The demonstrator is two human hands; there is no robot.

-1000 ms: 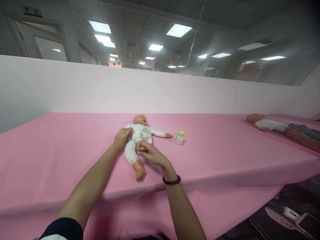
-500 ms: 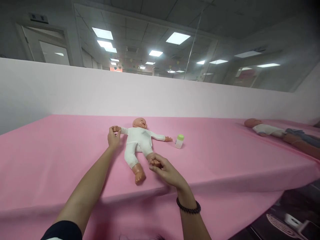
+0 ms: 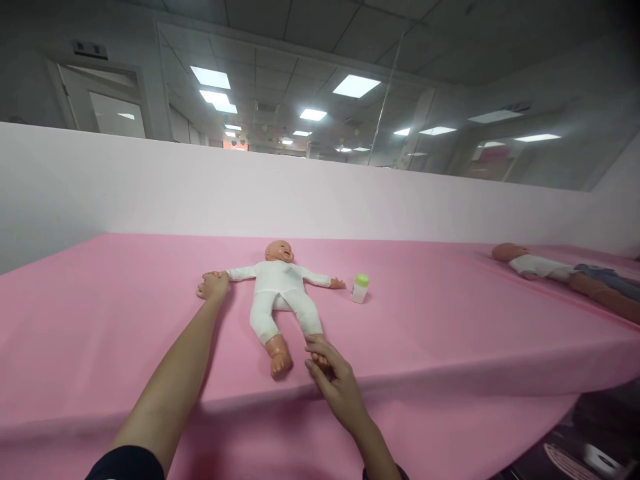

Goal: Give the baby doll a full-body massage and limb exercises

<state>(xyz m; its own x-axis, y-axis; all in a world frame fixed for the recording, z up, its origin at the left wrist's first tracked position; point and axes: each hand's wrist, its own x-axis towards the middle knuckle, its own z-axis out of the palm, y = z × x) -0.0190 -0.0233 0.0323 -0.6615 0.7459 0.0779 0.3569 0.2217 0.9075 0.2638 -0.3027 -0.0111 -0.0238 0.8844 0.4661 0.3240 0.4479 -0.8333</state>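
A baby doll (image 3: pixel 280 283) in white clothes lies on its back on the pink cloth (image 3: pixel 425 320), its head away from me. At the left, my left hand (image 3: pixel 214 285) is closed round the doll's hand on that side. My right hand (image 3: pixel 334 377) holds the doll's foot nearest the right, fingers over the ankle and thumb below. The doll's other foot lies bare on the cloth. Beside its outstretched hand at the right stands a small white bottle (image 3: pixel 359 289) with a green lid.
A second doll (image 3: pixel 545 268) in a white top and blue bottoms lies at the far right. Behind the cloth rises a white low wall (image 3: pixel 310 200) with glass above. Dark objects (image 3: pixel 575 447) show below the cloth at the lower right.
My left hand has moved outward and slightly down with the doll's hand, straightening that arm. My right hand has come down towards me with the foot, and the leg is straighter.
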